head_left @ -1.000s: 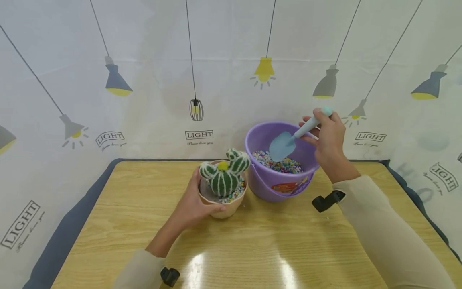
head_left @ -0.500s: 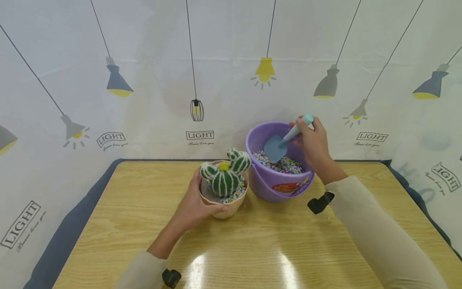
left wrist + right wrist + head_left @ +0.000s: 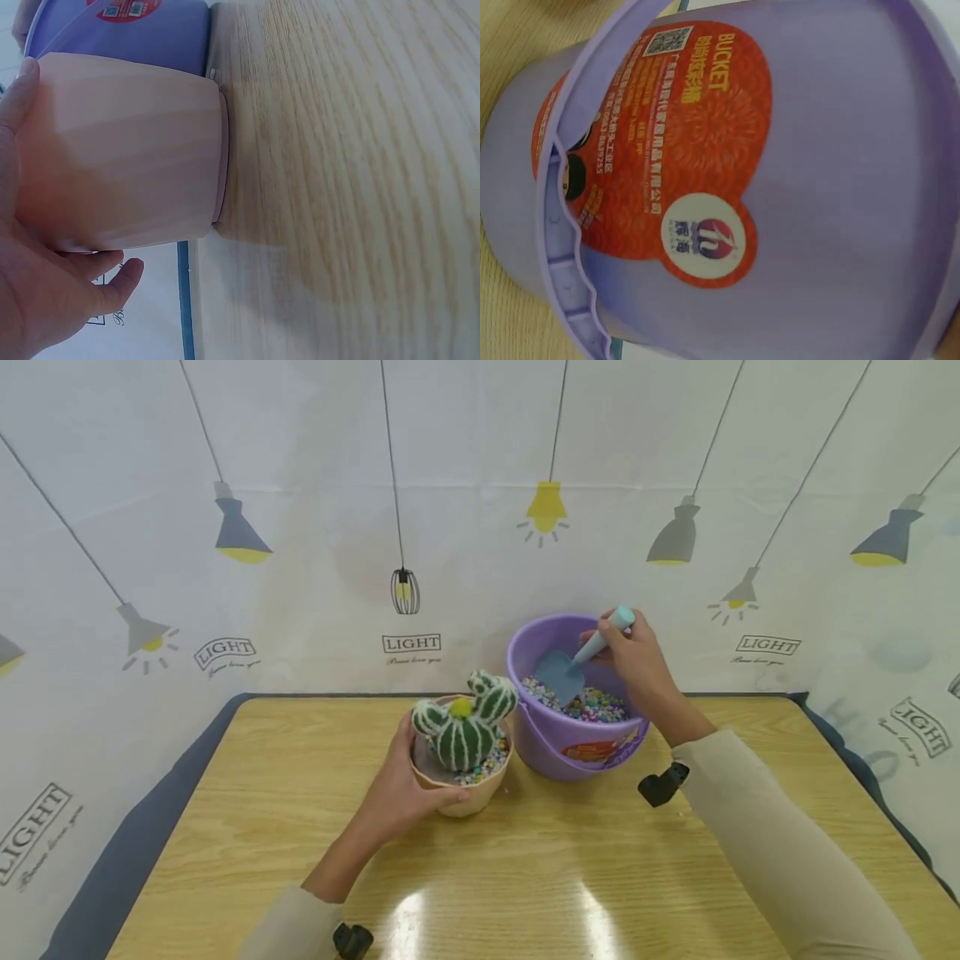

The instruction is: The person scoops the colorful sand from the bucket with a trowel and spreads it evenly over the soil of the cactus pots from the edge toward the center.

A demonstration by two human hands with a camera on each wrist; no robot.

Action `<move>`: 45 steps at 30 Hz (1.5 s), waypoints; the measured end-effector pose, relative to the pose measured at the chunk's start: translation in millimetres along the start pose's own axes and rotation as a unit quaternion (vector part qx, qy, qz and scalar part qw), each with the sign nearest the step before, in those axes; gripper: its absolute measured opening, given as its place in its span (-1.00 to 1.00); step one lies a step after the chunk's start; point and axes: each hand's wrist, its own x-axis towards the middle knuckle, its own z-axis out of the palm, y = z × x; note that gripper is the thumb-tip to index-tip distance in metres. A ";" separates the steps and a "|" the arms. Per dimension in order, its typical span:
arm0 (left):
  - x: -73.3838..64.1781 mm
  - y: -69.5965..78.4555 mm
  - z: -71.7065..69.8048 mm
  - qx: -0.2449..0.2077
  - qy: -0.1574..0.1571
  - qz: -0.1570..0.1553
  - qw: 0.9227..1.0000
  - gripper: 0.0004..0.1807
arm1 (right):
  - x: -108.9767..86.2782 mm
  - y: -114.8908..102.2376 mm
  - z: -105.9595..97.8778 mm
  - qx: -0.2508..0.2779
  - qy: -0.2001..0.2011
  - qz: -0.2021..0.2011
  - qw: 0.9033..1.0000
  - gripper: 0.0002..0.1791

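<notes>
My left hand (image 3: 397,789) holds a peach flowerpot (image 3: 477,799), thumb across its front and fingers round the left side. A plush green cactus (image 3: 463,745) with a yellow tuft stands in the pot among small coloured pebbles (image 3: 491,766). Close by on the right is a purple bucket (image 3: 547,750), part-filled with pebbles (image 3: 604,706) of the same kind. Over its rim, my right hand (image 3: 641,664) grips the handle of a light-blue trowel (image 3: 559,675); the blade tip dips into the pebbles. The left wrist view shows the pot's smooth side (image 3: 127,150) resting on the wood.
Both containers stand toward the back of a wooden table (image 3: 510,877). Behind it hangs a pale cloth (image 3: 322,527) printed with lamps. The bucket's own handle (image 3: 566,277) hangs down its labelled front in the right wrist view. Black wrist cameras (image 3: 663,783) sit below the sleeves.
My right hand has moved left and lower with the trowel, bringing the blade down into the bucket's pebbles. My left hand and the pot have stayed in place.
</notes>
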 end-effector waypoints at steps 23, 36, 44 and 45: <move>-3.7 1.7 0.7 0.012 -0.009 -0.031 0.999 0.39 | 0.8 1.3 -10.1 0.015 0.012 0.097 0.995 -0.76; -4.2 4.2 0.4 0.015 -0.006 -0.030 0.999 0.40 | -2.2 -1.5 -12.9 0.076 0.029 0.102 0.991 -0.72; -4.0 4.9 -0.2 0.016 -0.007 -0.028 0.999 0.39 | 0.9 -2.5 -14.1 0.140 0.028 0.125 0.982 -0.71; -3.9 5.2 -0.2 0.016 -0.007 -0.028 0.999 0.39 | 1.6 -2.8 -14.5 0.149 0.029 0.130 0.980 -0.71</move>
